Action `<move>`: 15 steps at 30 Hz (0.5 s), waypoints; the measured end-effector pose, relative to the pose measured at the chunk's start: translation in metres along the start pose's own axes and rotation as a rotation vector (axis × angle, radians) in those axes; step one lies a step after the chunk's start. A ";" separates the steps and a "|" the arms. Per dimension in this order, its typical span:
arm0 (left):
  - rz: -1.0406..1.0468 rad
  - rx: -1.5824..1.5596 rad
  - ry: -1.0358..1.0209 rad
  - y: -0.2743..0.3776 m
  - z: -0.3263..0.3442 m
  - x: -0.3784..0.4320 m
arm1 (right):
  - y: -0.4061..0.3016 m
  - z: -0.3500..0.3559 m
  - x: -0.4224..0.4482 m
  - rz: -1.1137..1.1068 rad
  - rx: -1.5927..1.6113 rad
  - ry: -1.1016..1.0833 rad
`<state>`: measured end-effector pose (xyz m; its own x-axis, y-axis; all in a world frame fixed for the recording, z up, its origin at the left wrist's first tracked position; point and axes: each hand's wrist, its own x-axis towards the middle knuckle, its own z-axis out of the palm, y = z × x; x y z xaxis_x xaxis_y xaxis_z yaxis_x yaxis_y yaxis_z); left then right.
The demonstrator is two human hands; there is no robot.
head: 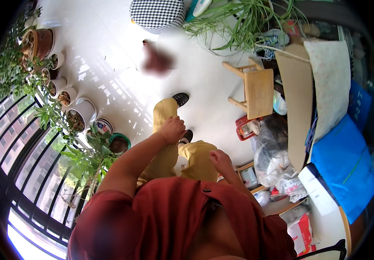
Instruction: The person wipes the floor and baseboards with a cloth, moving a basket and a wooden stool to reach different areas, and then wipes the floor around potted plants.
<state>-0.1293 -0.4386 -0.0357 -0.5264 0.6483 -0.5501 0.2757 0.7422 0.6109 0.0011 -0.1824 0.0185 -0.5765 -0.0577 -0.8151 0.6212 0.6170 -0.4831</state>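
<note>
My left hand (173, 129) lies on the left leg of my yellow trousers (165, 112), its fingers curled in. No object shows in it, though its fingertips are hidden. Beside my right knee (201, 156) is my right hand (221, 160), also with curled fingers and no visible object. Two black shoes show past the knees, one (181, 99) farther out and the other (187, 136) between the legs. My red shirt (167, 211) fills the lower middle of the view.
Potted plants (81, 113) line the black railing (8, 188) on the left. To the right stand a small wooden stool (259, 94), plastic bags (273, 169), a cardboard sheet (295, 107) and a blue bag (342, 169). Ahead are a houndstooth-patterned pouf (157, 14) and a spider plant (242, 24).
</note>
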 end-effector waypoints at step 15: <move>-1.526 -0.527 0.441 -0.028 0.108 -0.187 | -0.128 -0.134 0.131 -0.315 -0.355 -0.012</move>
<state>0.0484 -0.5617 -0.0117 -0.2350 -0.7276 -0.6445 -0.9013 0.4114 -0.1358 -0.2250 -0.1641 0.0165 -0.7001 -0.2935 -0.6509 0.1957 0.7978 -0.5702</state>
